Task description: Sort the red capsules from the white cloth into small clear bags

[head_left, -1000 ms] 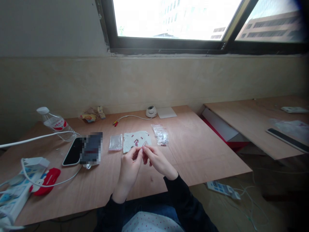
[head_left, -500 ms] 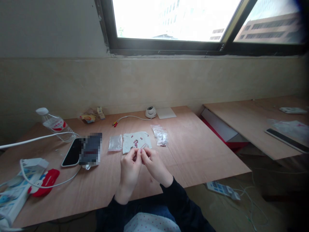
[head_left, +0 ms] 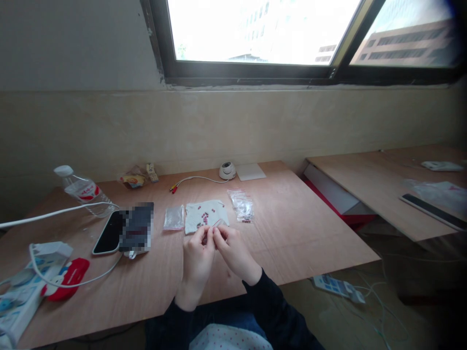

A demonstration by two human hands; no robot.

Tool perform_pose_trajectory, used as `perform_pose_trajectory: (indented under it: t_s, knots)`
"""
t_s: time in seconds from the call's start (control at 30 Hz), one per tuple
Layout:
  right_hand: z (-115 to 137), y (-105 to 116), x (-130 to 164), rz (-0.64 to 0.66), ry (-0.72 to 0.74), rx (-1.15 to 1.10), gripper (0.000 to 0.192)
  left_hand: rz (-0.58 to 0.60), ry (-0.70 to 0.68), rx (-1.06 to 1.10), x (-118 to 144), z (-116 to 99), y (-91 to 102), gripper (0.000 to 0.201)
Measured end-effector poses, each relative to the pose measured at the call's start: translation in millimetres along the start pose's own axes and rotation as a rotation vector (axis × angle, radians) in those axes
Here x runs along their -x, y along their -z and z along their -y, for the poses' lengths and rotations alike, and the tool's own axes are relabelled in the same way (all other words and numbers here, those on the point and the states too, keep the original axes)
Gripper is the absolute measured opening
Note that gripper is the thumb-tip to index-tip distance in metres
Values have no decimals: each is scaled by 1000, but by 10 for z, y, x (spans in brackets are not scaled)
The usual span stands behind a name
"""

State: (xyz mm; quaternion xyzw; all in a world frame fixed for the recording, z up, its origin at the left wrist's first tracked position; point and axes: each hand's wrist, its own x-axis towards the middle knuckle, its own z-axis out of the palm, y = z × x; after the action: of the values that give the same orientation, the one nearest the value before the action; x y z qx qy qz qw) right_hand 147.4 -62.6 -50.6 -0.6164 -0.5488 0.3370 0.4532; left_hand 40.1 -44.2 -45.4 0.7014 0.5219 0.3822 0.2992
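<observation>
My left hand (head_left: pixel 199 248) and my right hand (head_left: pixel 231 245) meet fingertip to fingertip over the near edge of a white cloth (head_left: pixel 193 211). Between them a small clear plastic bag (head_left: pixel 219 222) sticks up, pinched by both hands; its lower part is hidden by the fingers. Several small dark red pieces (head_left: pixel 205 218) lie scattered on the cloth, too small to name. Left of the cloth is a stack of clear plastic bags (head_left: pixel 174 217). On its right lie several clear zip bags (head_left: pixel 242 206), with dark red bits showing at the near end.
A dome camera (head_left: pixel 227 170) with a cable and a white flat square (head_left: pixel 251 171) sit at the back. Leftward are a water bottle (head_left: pixel 85 190), a phone (head_left: pixel 109 232), a blurred dark device (head_left: pixel 136 227), a red case (head_left: pixel 69 279) and a power strip (head_left: pixel 27 287).
Both hands stay together around the small bag, with only slight finger movement. The whole view has shifted a little; the things on the table lie as before.
</observation>
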Motion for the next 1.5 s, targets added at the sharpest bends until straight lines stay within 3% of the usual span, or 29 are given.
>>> perform_pose_trajectory:
  t_s: [0.37,0.6,0.87,1.03,1.23,1.37,1.5]
  knots:
    - [-32,-50,16,-13,-4,118,28,-6,31,-111,29,-22,-1,20]
    - [71,-117,127,-63,-14,241,28,-54,87,-137,-51,81,17,23]
    - [19,-262,145,-108,-2,13,32,-35,95,180,-81,192,68,12]
    - [26,-242,123,-136,-23,66,31,53,59,193,-113,205,67,16]
    - [-4,-302,176,-153,-19,72,29,120,110,279,-173,292,55,24]
    - [-26,-354,166,-172,-23,-175,29,109,52,244,-198,280,116,38]
    - [4,-383,102,-143,-292,-826,31,96,-80,108,-191,262,145,40]
